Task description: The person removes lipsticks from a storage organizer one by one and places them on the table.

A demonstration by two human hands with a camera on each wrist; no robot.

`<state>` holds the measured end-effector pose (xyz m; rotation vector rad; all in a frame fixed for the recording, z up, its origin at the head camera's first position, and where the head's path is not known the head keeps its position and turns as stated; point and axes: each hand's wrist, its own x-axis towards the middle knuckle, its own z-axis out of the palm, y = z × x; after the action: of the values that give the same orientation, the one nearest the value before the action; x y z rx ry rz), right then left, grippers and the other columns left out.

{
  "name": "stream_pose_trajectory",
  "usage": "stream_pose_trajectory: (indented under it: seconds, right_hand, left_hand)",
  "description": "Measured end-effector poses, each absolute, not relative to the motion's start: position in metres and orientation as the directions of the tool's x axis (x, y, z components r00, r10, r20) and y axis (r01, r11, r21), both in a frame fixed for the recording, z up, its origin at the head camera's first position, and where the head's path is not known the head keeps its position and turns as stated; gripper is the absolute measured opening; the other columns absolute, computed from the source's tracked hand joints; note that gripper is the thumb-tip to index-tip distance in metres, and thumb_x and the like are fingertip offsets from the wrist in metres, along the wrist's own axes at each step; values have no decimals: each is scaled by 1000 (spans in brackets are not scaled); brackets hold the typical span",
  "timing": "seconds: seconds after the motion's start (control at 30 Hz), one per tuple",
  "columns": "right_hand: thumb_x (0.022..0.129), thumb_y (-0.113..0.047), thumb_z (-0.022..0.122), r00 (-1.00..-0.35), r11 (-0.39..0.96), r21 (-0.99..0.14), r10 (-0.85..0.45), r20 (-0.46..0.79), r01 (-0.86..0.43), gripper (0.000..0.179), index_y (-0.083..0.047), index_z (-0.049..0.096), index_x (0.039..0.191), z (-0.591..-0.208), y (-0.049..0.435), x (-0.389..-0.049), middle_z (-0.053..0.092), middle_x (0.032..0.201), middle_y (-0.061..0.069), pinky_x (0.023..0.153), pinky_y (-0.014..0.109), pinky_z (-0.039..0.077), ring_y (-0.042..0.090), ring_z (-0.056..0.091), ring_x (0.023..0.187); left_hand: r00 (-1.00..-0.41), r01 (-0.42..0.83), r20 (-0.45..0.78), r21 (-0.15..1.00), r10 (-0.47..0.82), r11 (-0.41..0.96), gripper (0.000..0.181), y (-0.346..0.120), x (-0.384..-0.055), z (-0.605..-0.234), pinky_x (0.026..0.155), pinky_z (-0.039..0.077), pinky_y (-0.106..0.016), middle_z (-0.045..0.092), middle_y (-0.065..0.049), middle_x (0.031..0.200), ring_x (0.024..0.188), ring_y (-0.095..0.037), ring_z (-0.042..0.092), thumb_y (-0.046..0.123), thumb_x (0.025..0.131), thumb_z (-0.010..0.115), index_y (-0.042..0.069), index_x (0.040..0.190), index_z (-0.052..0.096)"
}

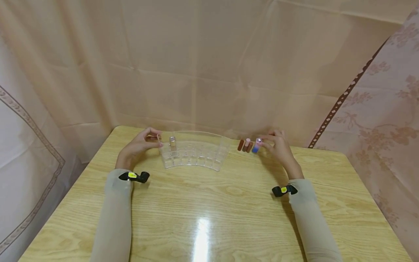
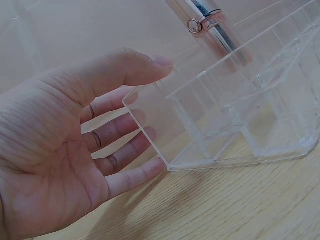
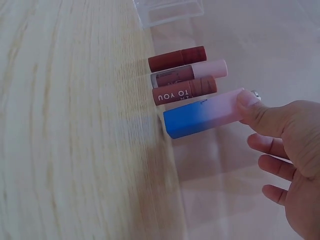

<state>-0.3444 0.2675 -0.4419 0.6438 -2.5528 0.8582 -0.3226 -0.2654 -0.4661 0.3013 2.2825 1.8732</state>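
A clear plastic lipstick organizer (image 1: pixel 190 165), curved and divided into small compartments, sits on the table. At its left end my left hand (image 1: pixel 139 145) holds the side wall, thumb on one side and fingertips on the other. One shiny rose-gold and silver lipstick (image 2: pixel 215 30) stands upright in a compartment near that end. My right hand (image 1: pixel 278 149) pinches the top of a square lipstick tube (image 3: pixel 202 115), blue fading to pink, between thumb and finger. This tube is upright beside several lip tubes; whether its base touches the table is unclear.
Standing right of the organizer are a dark red tube (image 3: pixel 177 58), a pink-capped tube (image 3: pixel 210 68) and a brownish-red lettered tube (image 3: pixel 185 90). The wooden table (image 1: pixel 203 203) meets a beige curtain (image 1: pixel 196 72) along its back edge.
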Motion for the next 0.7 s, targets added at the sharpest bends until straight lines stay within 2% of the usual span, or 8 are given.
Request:
stream_pose_trajectory:
  seconds: [0.17, 0.27, 0.4, 0.6, 0.7]
  right_hand:
    - [81, -7, 82, -820, 706, -463, -303, 486, -535, 23, 1, 78, 103, -444, 267, -347, 58, 105, 24, 87, 43, 29, 39, 42, 106]
    - [82, -7, 82, -824, 704, -471, -303, 478, -532, 22, 0, 78, 102, -445, 266, -347, 58, 104, 23, 87, 44, 30, 38, 42, 106]
    - [83, -7, 81, -837, 700, -488, -306, 455, -521, 19, 0, 78, 101, -445, 266, -346, 58, 105, 23, 88, 45, 30, 39, 42, 108]
    - [85, -7, 80, -836, 696, -490, -313, 450, -524, 18, 0, 78, 101, -444, 266, -345, 57, 106, 23, 87, 44, 30, 40, 42, 109]
    - [85, -7, 80, -836, 697, -489, -314, 450, -524, 19, 0, 78, 102, -445, 265, -345, 57, 107, 24, 87, 44, 31, 40, 42, 109]
  left_hand:
    - [-966, 37, -13, 982, 259, 186, 45, -265, -324, -466, 89, 48, -22, 54, 2, 116, 106, -11, 57, 3, 92, 73, -1, 128, 47]
    - [-966, 34, -14, 982, 257, 183, 45, -266, -324, -466, 90, 48, -22, 54, 0, 117, 106, -12, 57, 3, 92, 73, -1, 128, 46]
    - [-964, 40, -14, 980, 264, 197, 46, -266, -325, -468, 90, 49, -21, 53, -9, 125, 106, -12, 57, 4, 92, 73, -2, 129, 46]
    - [-963, 47, -9, 978, 269, 202, 47, -266, -324, -467, 89, 49, -22, 53, -4, 121, 107, -12, 56, 5, 92, 73, -2, 130, 45]
    - [-964, 38, -12, 982, 265, 184, 47, -266, -323, -467, 89, 48, -23, 53, -6, 122, 107, -13, 56, 4, 92, 73, -2, 129, 45]
